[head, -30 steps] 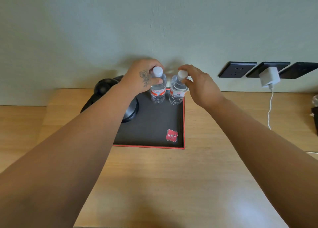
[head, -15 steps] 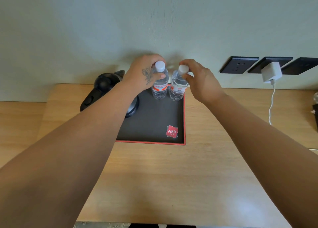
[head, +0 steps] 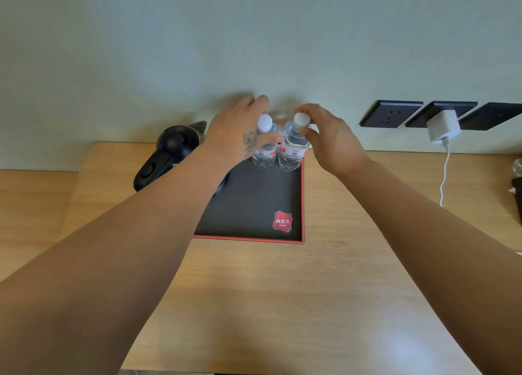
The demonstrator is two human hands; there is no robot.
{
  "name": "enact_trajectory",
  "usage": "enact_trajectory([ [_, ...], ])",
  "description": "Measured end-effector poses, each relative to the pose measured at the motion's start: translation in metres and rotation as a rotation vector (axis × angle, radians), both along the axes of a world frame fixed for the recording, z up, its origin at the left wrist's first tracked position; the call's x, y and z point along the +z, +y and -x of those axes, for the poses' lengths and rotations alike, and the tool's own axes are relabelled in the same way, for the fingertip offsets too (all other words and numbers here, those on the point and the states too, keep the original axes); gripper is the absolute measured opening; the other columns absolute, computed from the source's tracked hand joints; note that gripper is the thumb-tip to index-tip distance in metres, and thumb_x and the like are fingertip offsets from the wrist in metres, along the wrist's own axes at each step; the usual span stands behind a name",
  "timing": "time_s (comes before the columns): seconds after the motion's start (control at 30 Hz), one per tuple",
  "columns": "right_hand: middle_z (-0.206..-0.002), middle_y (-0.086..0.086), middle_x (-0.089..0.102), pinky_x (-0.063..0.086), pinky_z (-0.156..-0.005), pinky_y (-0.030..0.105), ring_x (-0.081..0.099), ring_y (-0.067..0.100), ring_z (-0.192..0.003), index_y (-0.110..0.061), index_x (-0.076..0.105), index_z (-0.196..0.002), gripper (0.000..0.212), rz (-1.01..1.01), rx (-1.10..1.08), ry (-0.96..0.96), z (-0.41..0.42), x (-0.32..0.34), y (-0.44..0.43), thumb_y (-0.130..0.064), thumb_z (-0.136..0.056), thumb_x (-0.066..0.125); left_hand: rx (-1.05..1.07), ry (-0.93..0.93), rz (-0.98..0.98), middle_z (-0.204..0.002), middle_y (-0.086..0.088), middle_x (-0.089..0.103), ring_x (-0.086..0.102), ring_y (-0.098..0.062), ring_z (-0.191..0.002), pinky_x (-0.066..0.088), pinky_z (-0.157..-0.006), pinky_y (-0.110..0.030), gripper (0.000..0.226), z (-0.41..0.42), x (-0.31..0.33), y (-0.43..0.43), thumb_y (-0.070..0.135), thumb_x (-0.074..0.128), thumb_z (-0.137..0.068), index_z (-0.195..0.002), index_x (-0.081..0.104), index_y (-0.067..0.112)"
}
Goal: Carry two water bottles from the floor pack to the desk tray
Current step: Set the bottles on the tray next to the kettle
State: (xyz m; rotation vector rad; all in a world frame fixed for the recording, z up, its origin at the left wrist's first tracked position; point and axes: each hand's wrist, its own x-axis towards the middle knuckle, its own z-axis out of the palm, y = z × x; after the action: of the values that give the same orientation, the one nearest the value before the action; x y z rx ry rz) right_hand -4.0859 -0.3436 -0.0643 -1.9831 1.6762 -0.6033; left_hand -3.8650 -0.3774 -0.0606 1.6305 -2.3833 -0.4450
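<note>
Two clear water bottles with white caps and red-and-white labels stand upright side by side at the far right corner of a black tray with a red rim [head: 248,237]. My left hand [head: 237,131] is wrapped around the neck of the left bottle [head: 264,155], thumb in front. My right hand [head: 327,137] pinches the right bottle [head: 292,151] just under its cap. Both bottle bases rest on the tray floor.
A black electric kettle [head: 169,154] stands on the tray's left side, partly behind my left forearm. Black wall sockets [head: 391,114] and a white charger [head: 443,125] with a hanging cable sit to the right. A dark object [head: 517,196] lies at the desk's right edge.
Both hands have stayed on the bottle tops. My left fingers have spread a little above the cap. The bottles stand in the same spot on the tray.
</note>
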Motion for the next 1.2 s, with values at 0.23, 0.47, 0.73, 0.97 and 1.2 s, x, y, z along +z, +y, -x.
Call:
enact_trajectory([
  [0.23, -0.130, 0.008, 0.068, 0.047, -0.093, 0.034, 0.064, 0.031, -0.114, -0.009, 0.059, -0.134, 0.031, 0.016, 0.014, 0.005, 0.002, -0.002, -0.001, -0.006, -0.103, 0.058, -0.032, -0.006, 0.009, -0.124, -0.003, 0.061, 0.056, -0.026, -0.100, 0.044, -0.073, -0.040, 0.056, 0.007, 0.000, -0.003, 0.061, 0.066, -0.098, -0.128, 0.056, 0.015],
  [0.47, -0.129, 0.007, 0.068, 0.046, -0.089, 0.032, 0.065, 0.030, -0.112, -0.013, 0.060, -0.133, 0.030, -0.008, -0.001, -0.005, 0.002, -0.001, -0.003, -0.008, -0.103, 0.059, -0.176, 0.230, -0.176, -0.122, 0.000, 0.076, 0.071, -0.023, -0.114, 0.056, -0.101, -0.039, 0.038, -0.022, 0.003, -0.008, 0.005, 0.075, -0.098, -0.133, 0.070, 0.016],
  [0.73, -0.130, 0.006, 0.068, 0.049, -0.093, 0.037, 0.065, 0.030, -0.115, -0.012, 0.060, -0.132, 0.031, 0.005, -0.001, -0.027, 0.002, 0.001, -0.003, -0.007, -0.102, 0.059, -0.030, 0.225, -0.111, -0.105, -0.005, 0.077, 0.071, -0.033, -0.095, 0.058, -0.089, -0.052, 0.029, -0.011, 0.006, -0.004, 0.028, 0.083, -0.093, -0.114, 0.067, 0.016],
  [0.97, -0.129, 0.003, 0.069, 0.044, -0.088, 0.026, 0.065, 0.026, -0.115, -0.015, 0.059, -0.134, 0.030, -0.008, -0.018, -0.046, 0.003, -0.003, -0.003, -0.011, -0.103, 0.060, 0.026, 0.224, -0.095, -0.099, -0.024, 0.069, 0.068, -0.048, -0.098, 0.057, -0.082, -0.061, 0.037, 0.007, 0.006, 0.003, 0.027, 0.075, -0.100, -0.112, 0.052, 0.001],
  [1.2, -0.115, 0.002, 0.068, 0.054, -0.091, 0.034, 0.066, 0.016, -0.104, -0.014, 0.066, -0.117, 0.047, -0.028, -0.163, -0.102, -0.004, 0.003, -0.008, -0.048, -0.087, 0.078, 0.065, 0.193, -0.089, -0.082, -0.010, 0.057, 0.060, -0.045, -0.080, 0.043, -0.064, -0.043, 0.036, 0.014, 0.006, 0.004, 0.026, 0.071, -0.099, -0.114, 0.050, 0.001],
])
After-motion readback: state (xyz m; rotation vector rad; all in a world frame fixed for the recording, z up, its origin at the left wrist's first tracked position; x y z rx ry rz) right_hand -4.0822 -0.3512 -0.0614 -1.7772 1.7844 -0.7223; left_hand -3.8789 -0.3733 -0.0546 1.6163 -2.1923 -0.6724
